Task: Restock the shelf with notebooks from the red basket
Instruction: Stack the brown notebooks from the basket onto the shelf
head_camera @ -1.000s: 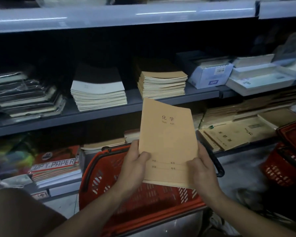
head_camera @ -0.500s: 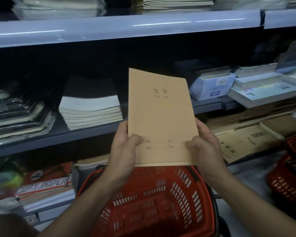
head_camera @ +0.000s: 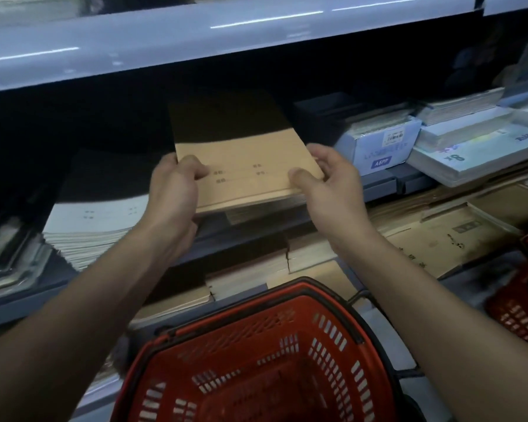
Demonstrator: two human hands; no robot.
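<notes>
A bundle of tan notebooks (head_camera: 244, 166) lies nearly flat, its far half in the shadow under the upper shelf, over a tan stack (head_camera: 256, 213) on the grey middle shelf (head_camera: 244, 236). My left hand (head_camera: 173, 190) grips its near left corner, thumb on the cover. My right hand (head_camera: 329, 181) grips the near right corner the same way. The red basket (head_camera: 256, 370) stands below and close to me; its inside is dim and no notebook shows in it.
A white notebook stack (head_camera: 95, 226) sits left on the middle shelf, wrapped pads (head_camera: 6, 254) further left. White boxes (head_camera: 378, 144) and paper reams (head_camera: 476, 150) are at right. Brown notebooks (head_camera: 439, 239) fill the lower shelf. A second red basket (head_camera: 525, 300) is at right.
Both hands raised the tan notebooks from upright over the basket, tipped them flat and pushed them forward onto the middle shelf. The view moved closer to the shelf.
</notes>
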